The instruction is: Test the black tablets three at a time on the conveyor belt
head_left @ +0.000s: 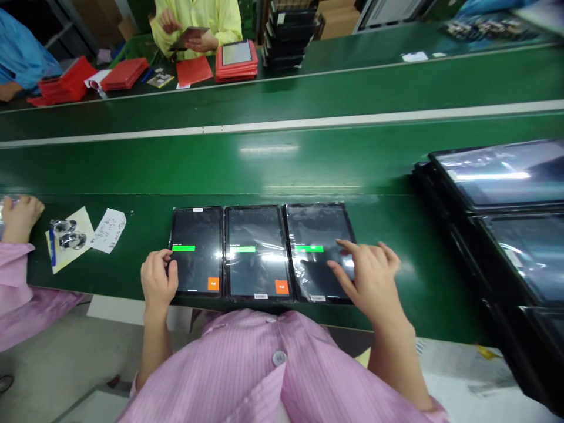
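Observation:
Three dark tablets lie side by side on the green bench: a left tablet (pixel 196 226), a middle tablet (pixel 255 226) and a right tablet (pixel 315 223). Each screen is lit with a green bar; orange boxes marked "Fail" show on the left and middle ones. My left hand (pixel 157 279) rests at the left tablet's outer edge, thumb and forefinger apart, gripping nothing. Over the right tablet hovers my right hand (pixel 372 273), thumb and forefinger spread, holding nothing; whether a fingertip touches the glass I cannot tell. It covers that screen's lower right corner.
Black trays (pixel 467 235) of tablets are stacked at the right. To the left lie a yellow paper (pixel 79 258) with shiny metal pieces and a pen, a handwritten note (pixel 110 230) and another person's hand (pixel 22 217). Across the bench, a person in yellow (pixel 224 20) holds a tablet.

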Tool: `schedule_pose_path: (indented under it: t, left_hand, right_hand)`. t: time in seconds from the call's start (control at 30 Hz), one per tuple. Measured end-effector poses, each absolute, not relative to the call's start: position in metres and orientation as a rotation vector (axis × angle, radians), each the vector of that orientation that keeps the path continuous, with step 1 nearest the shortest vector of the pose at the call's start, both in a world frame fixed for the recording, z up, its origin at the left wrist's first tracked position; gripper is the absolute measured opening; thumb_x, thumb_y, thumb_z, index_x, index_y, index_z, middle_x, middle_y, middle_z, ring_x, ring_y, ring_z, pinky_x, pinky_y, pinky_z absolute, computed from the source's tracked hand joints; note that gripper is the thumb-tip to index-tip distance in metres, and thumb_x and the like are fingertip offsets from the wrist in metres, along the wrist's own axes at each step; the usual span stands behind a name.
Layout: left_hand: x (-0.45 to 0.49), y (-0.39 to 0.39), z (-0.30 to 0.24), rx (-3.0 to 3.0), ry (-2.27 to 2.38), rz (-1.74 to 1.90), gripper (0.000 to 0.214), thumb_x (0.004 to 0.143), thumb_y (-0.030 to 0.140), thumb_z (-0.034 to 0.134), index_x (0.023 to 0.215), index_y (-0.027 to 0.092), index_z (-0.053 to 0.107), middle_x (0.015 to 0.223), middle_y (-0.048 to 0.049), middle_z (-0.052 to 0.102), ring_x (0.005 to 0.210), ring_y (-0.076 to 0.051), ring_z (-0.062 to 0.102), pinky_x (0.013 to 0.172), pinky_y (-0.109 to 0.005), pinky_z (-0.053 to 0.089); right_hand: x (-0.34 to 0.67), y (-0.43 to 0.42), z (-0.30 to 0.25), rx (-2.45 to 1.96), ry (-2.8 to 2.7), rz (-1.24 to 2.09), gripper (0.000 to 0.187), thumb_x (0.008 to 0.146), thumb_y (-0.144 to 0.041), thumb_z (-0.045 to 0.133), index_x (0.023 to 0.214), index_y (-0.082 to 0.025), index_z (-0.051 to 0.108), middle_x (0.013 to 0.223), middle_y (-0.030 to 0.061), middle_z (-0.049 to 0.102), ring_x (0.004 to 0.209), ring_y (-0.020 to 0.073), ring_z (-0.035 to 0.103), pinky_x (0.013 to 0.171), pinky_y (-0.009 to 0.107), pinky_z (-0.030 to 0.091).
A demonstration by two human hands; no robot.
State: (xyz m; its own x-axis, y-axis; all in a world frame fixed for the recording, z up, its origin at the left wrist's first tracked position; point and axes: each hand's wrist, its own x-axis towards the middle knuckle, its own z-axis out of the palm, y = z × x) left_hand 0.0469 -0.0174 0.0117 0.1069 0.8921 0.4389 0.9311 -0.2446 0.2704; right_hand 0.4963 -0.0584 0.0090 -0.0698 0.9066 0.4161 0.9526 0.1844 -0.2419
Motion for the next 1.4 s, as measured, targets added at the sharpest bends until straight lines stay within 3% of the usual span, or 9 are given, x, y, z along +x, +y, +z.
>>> schedule_pose_path:
  t: [0.07, 0.17, 0.37, 0.63, 0.8, 1.0, 1.13, 1.27, 1.4]
  left_hand:
    - [0.045, -0.005, 0.019, -2.442, -1.826, -0.731, 0.021, 0.101, 0.030, 0.041, 0.101, 0.020, 0.059, 0.087, -0.0061, 0.066, 0.077, -0.021, 0.062, 0.074, -0.034, 0.046]
    - [0.055, 0.029, 0.031, -2.645, -1.679, -0.579, 0.021, 0.101, 0.034, 0.044, 0.111, 0.020, 0.057, 0.107, -0.0105, 0.066, 0.100, -0.025, 0.066, 0.084, -0.036, 0.051]
    - [0.095, 0.096, 0.031, -2.906, -1.240, -0.343, 0.037, 0.097, 0.046, 0.051, 0.116, 0.015, 0.047, 0.153, -0.0293, 0.037, 0.147, -0.039, 0.034, 0.117, -0.070, 0.024]
    - [0.095, 0.089, 0.024, -2.948, -1.154, -0.329, 0.035, 0.093, 0.049, 0.056, 0.110, 0.018, 0.050, 0.125, -0.0186, 0.060, 0.123, -0.033, 0.059, 0.114, -0.068, 0.028]
    - [0.106, 0.101, 0.024, -2.962, -1.123, -0.255, 0.033, 0.098, 0.048, 0.047, 0.107, 0.017, 0.048, 0.139, -0.0267, 0.049, 0.138, -0.038, 0.046, 0.114, -0.077, 0.016]
    - [0.097, 0.078, 0.041, -3.108, -1.033, -0.270, 0.025, 0.098, 0.046, 0.047, 0.098, 0.021, 0.051, 0.104, -0.0072, 0.063, 0.102, -0.024, 0.065, 0.119, -0.058, 0.031]
    - [0.081, 0.062, 0.041, -2.950, -1.180, -0.332, 0.031, 0.099, 0.049, 0.044, 0.101, 0.021, 0.058, 0.102, -0.0082, 0.067, 0.100, -0.026, 0.065, 0.117, -0.061, 0.026]
    - [0.076, 0.061, 0.031, -2.789, -1.325, -0.433, 0.032, 0.101, 0.042, 0.040, 0.102, 0.021, 0.064, 0.101, -0.0086, 0.069, 0.098, -0.026, 0.066, 0.113, -0.058, 0.028]
    - [0.082, 0.068, 0.023, -2.684, -1.452, -0.442, 0.036, 0.100, 0.040, 0.040, 0.110, 0.020, 0.068, 0.101, -0.0108, 0.068, 0.099, -0.029, 0.064, 0.109, -0.058, 0.031]
  right_hand:
    - [0.495, -0.045, 0.020, -1.636, -2.135, 0.052, 0.031, 0.102, -0.042, 0.044, 0.115, -0.020, 0.061, 0.073, 0.0021, 0.063, 0.072, 0.0212, 0.059, 0.089, 0.040, 0.041]
    - [0.477, -0.011, 0.034, -1.504, -2.369, 0.164, 0.031, 0.103, -0.042, 0.042, 0.106, -0.020, 0.064, 0.081, 0.0054, 0.067, 0.077, 0.0217, 0.059, 0.078, 0.037, 0.040]
    - [0.420, 0.061, 0.031, -1.479, -2.551, 0.134, 0.038, 0.099, -0.045, 0.050, 0.120, -0.015, 0.061, 0.142, 0.0195, 0.058, 0.133, 0.0396, 0.043, 0.111, 0.065, 0.021]
    - [0.423, 0.054, 0.035, -1.388, -2.575, 0.267, 0.040, 0.099, -0.051, 0.047, 0.110, -0.015, 0.061, 0.105, 0.0157, 0.072, 0.110, 0.0311, 0.058, 0.116, 0.064, 0.018]
    - [0.416, 0.065, 0.036, -1.402, -2.549, 0.251, 0.041, 0.096, -0.046, 0.055, 0.120, -0.014, 0.058, 0.135, 0.0208, 0.062, 0.135, 0.0382, 0.043, 0.114, 0.071, 0.013]
    - [0.464, 0.052, 0.036, -1.384, -2.468, 0.382, 0.038, 0.098, -0.049, 0.049, 0.118, -0.018, 0.061, 0.112, 0.0135, 0.072, 0.126, 0.0328, 0.053, 0.117, 0.067, 0.013]
    - [0.513, 0.043, 0.025, -1.645, -2.304, 0.296, 0.042, 0.099, -0.043, 0.044, 0.131, -0.019, 0.055, 0.125, 0.0162, 0.069, 0.141, 0.0383, 0.038, 0.112, 0.075, 0.011]
    - [0.535, 0.038, 0.019, -1.587, -2.329, 0.370, 0.034, 0.101, -0.046, 0.040, 0.107, -0.021, 0.062, 0.121, 0.0137, 0.070, 0.127, 0.0302, 0.054, 0.116, 0.066, 0.016]
    - [0.535, 0.040, 0.017, -1.693, -2.239, 0.237, 0.034, 0.100, -0.044, 0.042, 0.112, -0.019, 0.061, 0.118, 0.0152, 0.070, 0.130, 0.0333, 0.050, 0.112, 0.066, 0.020]
